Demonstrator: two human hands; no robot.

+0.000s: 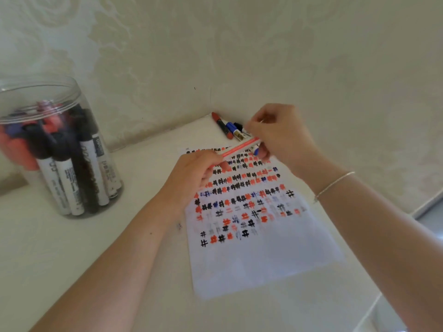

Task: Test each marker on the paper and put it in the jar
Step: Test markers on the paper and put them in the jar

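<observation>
Rows of "#" marks in black, red and blue on the paper (251, 248); marker labels illegible.

the jar (60, 149) stands left of the paper (251, 248) on the table (119, 295). loose markers (230, 128) lie behind the paper, by the wall (263, 56).

Two bare forearms show, with no sleeves reaching as far as the wrists. The left hand (191, 173) wears no ring, watch or band that can be made out. The right hand (282, 133) belongs to an arm with a thin silver chain bracelet (334, 184) around the wrist, just behind the hand; it is fine-linked and pale, slanting across the wrist. Fingernails are too blurred to tell
</observation>
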